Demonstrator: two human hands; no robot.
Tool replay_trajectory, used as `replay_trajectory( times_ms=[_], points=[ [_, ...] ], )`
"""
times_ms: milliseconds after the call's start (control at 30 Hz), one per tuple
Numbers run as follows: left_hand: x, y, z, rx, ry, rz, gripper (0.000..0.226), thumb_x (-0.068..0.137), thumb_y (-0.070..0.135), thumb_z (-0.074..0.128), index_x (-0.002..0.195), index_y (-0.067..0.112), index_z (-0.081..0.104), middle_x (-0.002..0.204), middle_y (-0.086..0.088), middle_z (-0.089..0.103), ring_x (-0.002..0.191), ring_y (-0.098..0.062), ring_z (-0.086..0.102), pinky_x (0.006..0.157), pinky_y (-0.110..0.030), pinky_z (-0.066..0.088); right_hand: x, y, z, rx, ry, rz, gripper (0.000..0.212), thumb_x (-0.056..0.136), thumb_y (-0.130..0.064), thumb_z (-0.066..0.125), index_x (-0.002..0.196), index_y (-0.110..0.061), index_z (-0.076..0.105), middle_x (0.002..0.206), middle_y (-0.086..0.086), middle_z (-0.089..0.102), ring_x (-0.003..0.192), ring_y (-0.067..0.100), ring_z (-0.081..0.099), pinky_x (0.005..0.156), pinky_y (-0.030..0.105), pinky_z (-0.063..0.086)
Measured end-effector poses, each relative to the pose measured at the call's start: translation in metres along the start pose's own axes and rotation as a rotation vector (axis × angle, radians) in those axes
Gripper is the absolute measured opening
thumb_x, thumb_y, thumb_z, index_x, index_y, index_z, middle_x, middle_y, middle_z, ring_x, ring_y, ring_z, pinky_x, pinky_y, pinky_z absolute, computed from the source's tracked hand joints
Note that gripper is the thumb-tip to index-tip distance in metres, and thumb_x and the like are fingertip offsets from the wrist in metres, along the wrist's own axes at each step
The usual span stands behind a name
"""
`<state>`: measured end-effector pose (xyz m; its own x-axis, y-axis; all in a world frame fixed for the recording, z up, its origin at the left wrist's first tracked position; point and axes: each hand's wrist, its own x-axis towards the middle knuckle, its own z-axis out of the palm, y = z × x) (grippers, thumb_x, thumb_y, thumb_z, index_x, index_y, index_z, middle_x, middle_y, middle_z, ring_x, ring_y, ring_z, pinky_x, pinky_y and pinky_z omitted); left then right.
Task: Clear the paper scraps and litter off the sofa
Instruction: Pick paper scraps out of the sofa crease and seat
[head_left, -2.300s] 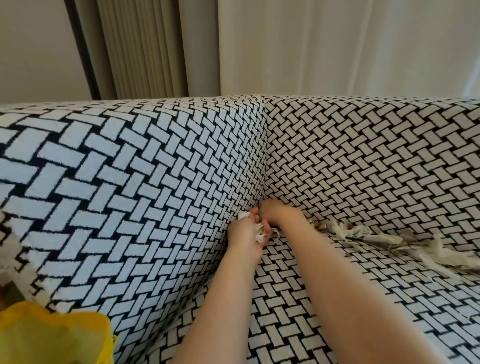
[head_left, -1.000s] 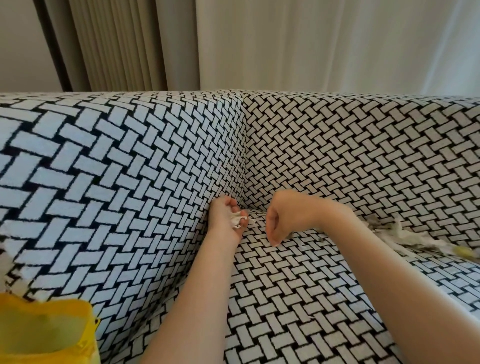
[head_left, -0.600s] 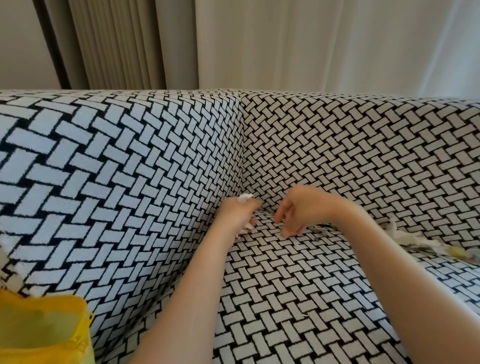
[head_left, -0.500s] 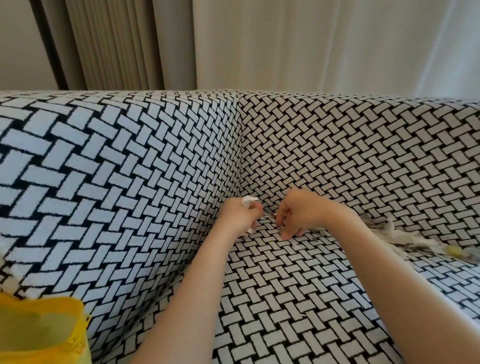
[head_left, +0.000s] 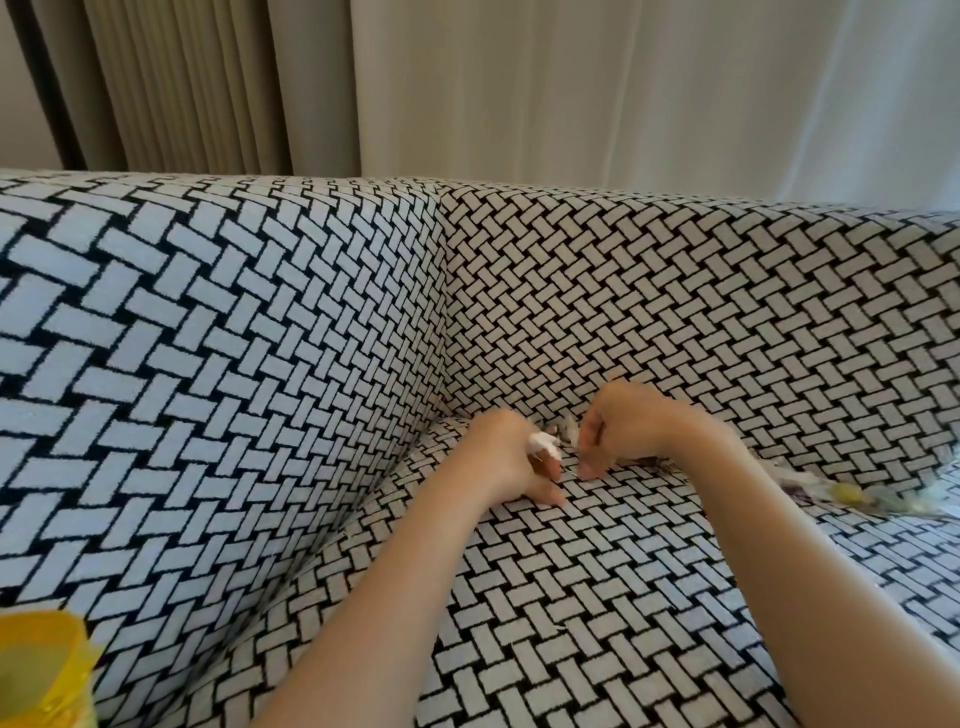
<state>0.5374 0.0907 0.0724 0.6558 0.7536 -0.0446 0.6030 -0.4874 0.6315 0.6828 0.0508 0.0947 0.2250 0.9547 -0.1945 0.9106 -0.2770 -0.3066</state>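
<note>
The sofa (head_left: 571, 597) has a black-and-white woven-pattern cover. Both my hands are at the seat's back left corner. My left hand (head_left: 511, 460) rests its fingertips on the seat and grips a wad of white paper scraps (head_left: 543, 443). My right hand (head_left: 621, 431) is just to its right, fingers curled down to the seat, and seems to pinch a small pale scrap (head_left: 570, 429) at its thumb; motion blur hides the contact. A strip of crumpled paper and wrapper litter (head_left: 841, 491) lies along the crease at the right, partly behind my right forearm.
A yellow container or bag (head_left: 36, 670) shows at the bottom left corner, beside the sofa's left arm (head_left: 182, 389). Curtains (head_left: 571, 88) hang behind the backrest. Open seat fabric lies between my forearms.
My right hand pulled back from the corner, then closed in on my left hand again. My left hand kept hold of its scraps and lowered its fingertips onto the seat.
</note>
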Motion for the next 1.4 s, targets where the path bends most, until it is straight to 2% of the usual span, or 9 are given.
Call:
replay_trajectory(
  times_ms=[167, 433, 633, 700, 767, 933, 1067, 1233, 1400],
  points=[
    [0.006, 0.002, 0.008, 0.011, 0.041, -0.003, 0.016, 0.081, 0.017, 0.069, 0.097, 0.020, 0.069, 0.089, 0.005, 0.061, 0.084, -0.013, 0.055, 0.074, -0.026, 0.043, -0.001, -0.001, -0.005, 0.121, -0.013, -0.029, 0.012, 0.069, -0.003, 0.077, 0.070, -0.012, 0.069, 0.070, -0.001, 0.067, 0.076, 0.018, 0.066, 0.077, 0.029, 0.057],
    [0.015, -0.008, -0.006, -1.270, 0.186, -0.270, 0.022, 0.095, 0.000, 0.043, 0.103, 0.009, 0.062, 0.085, -0.007, 0.054, 0.071, -0.015, 0.051, 0.058, -0.027, 0.042, -0.013, 0.000, -0.018, 0.478, 0.125, -0.073, 0.012, 0.073, 0.007, 0.069, 0.073, -0.005, 0.068, 0.071, 0.004, 0.069, 0.059, 0.010, 0.066, 0.059, 0.017, 0.056],
    [0.007, 0.003, -0.002, -1.737, 0.088, -0.362, 0.018, 0.094, 0.001, 0.034, 0.084, 0.003, 0.049, 0.084, -0.018, 0.053, 0.074, -0.027, 0.055, 0.072, -0.040, 0.049, -0.014, -0.040, -0.011, 0.493, 0.225, -0.188, 0.007, 0.072, -0.006, 0.075, 0.074, -0.007, 0.069, 0.067, -0.002, 0.068, 0.056, 0.003, 0.063, 0.056, 0.014, 0.052],
    [0.006, 0.004, 0.002, -1.761, 0.055, -0.332, 0.019, 0.097, 0.013, 0.037, 0.088, 0.003, 0.052, 0.083, -0.015, 0.057, 0.075, -0.024, 0.058, 0.069, -0.040, 0.053, -0.006, -0.052, 0.003, 0.250, 0.333, -0.200, 0.011, 0.071, -0.016, 0.077, 0.065, -0.018, 0.067, 0.064, -0.009, 0.064, 0.060, 0.005, 0.061, 0.060, 0.018, 0.053],
    [0.012, 0.001, 0.007, -1.648, 0.130, -0.339, 0.023, 0.098, 0.021, 0.042, 0.086, 0.008, 0.057, 0.079, -0.010, 0.060, 0.068, -0.018, 0.060, 0.051, -0.028, 0.056, -0.003, -0.054, 0.010, 0.139, 0.367, -0.217, 0.011, 0.073, -0.022, 0.074, 0.064, -0.023, 0.068, 0.062, -0.013, 0.060, 0.060, 0.004, 0.056, 0.065, 0.023, 0.052],
    [0.025, -0.010, 0.000, -1.573, 0.212, -0.424, 0.023, 0.099, 0.019, 0.040, 0.080, 0.009, 0.047, 0.043, -0.002, 0.045, 0.023, -0.004, 0.036, 0.024, -0.009, 0.025, -0.019, -0.033, -0.017, 0.330, 0.137, -0.279, 0.016, 0.088, -0.018, 0.060, 0.098, -0.021, 0.072, 0.076, -0.010, 0.065, 0.051, -0.001, 0.045, 0.060, 0.014, 0.041],
    [0.027, -0.020, -0.001, -1.614, 0.210, -0.399, 0.026, 0.098, 0.017, 0.042, 0.074, 0.008, 0.042, 0.055, -0.001, 0.037, 0.026, -0.005, 0.033, 0.026, -0.008, 0.025, -0.015, -0.012, -0.015, 0.096, -0.121, -0.088, 0.019, 0.076, -0.012, 0.073, 0.095, -0.016, 0.068, 0.090, -0.004, 0.064, 0.085, 0.012, 0.060, 0.076, 0.022, 0.048],
    [0.026, -0.014, 0.004, -1.569, 0.251, -0.393, 0.027, 0.099, 0.021, 0.043, 0.075, 0.008, 0.046, 0.063, -0.003, 0.037, 0.046, -0.008, 0.035, 0.029, -0.009, 0.030, -0.005, -0.015, -0.005, 0.111, -0.155, 0.005, 0.018, 0.076, 0.004, 0.070, 0.093, 0.000, 0.070, 0.092, 0.013, 0.070, 0.075, 0.019, 0.066, 0.074, 0.022, 0.057],
    [0.025, -0.004, 0.014, -1.554, 0.204, -0.386, 0.027, 0.099, 0.023, 0.041, 0.076, 0.010, 0.047, 0.061, -0.005, 0.049, 0.047, -0.012, 0.050, 0.041, -0.020, 0.047, -0.008, -0.014, -0.010, 0.318, -0.008, -0.113, 0.015, 0.074, 0.003, 0.070, 0.079, -0.009, 0.065, 0.073, 0.003, 0.067, 0.067, 0.014, 0.064, 0.066, 0.019, 0.056]
  ],
)
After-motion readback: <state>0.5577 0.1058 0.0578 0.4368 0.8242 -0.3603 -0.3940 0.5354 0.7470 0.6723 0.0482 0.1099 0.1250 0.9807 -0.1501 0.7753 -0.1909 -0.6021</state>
